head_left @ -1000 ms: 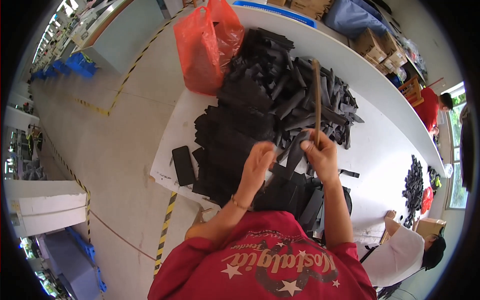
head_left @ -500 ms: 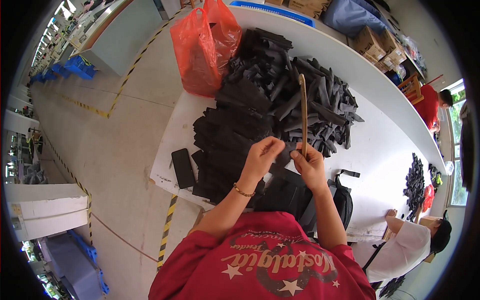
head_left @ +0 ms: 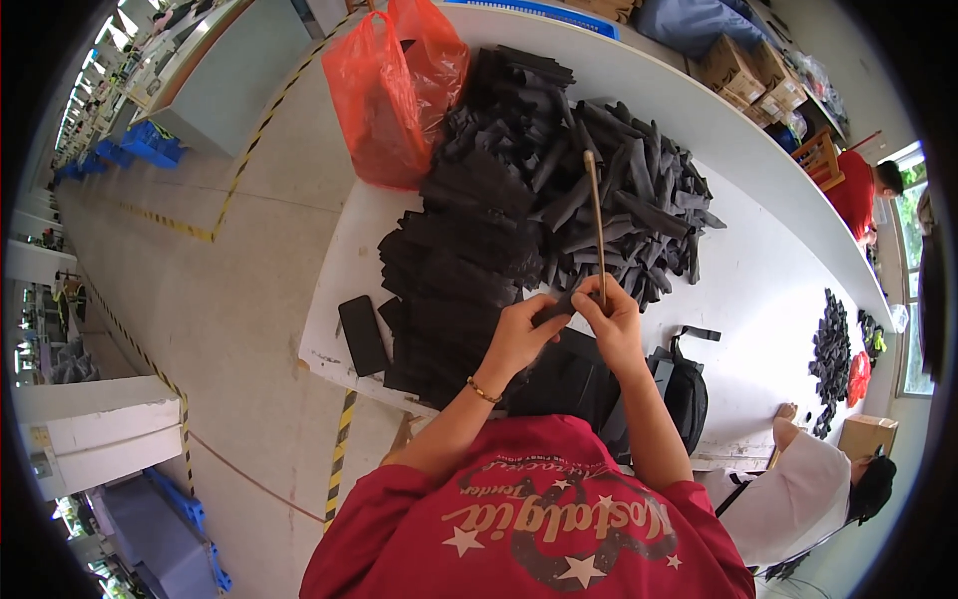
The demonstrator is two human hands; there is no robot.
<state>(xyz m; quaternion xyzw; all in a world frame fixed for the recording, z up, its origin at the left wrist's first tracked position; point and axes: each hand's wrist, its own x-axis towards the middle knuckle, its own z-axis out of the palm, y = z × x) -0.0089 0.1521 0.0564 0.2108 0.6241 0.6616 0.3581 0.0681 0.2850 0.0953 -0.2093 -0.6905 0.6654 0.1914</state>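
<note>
My right hand (head_left: 613, 324) is closed around the lower end of a thin brown stick (head_left: 597, 205), which points away from me over the table. A small dark fabric piece (head_left: 555, 311) lies between my hands, pinched by my left hand (head_left: 521, 337) close to the stick's base. How far the piece goes round the stick is hidden by my fingers. Beyond my left hand spreads a stack of flat black fabric pieces (head_left: 454, 265). A loose heap of narrow, curled black pieces (head_left: 639, 185) lies beyond the stick.
A black phone (head_left: 363, 335) lies at the table's left edge. An orange-red plastic bag (head_left: 394, 115) stands at the far left. Right of my right forearm is a black strapped bag (head_left: 687, 394). Another person in a white shirt (head_left: 788, 499) sits on the right near more black pieces (head_left: 829, 354).
My left hand has come down and now grips the dark piece near the stick. The stick has tipped slightly left. The view has shifted a little.
</note>
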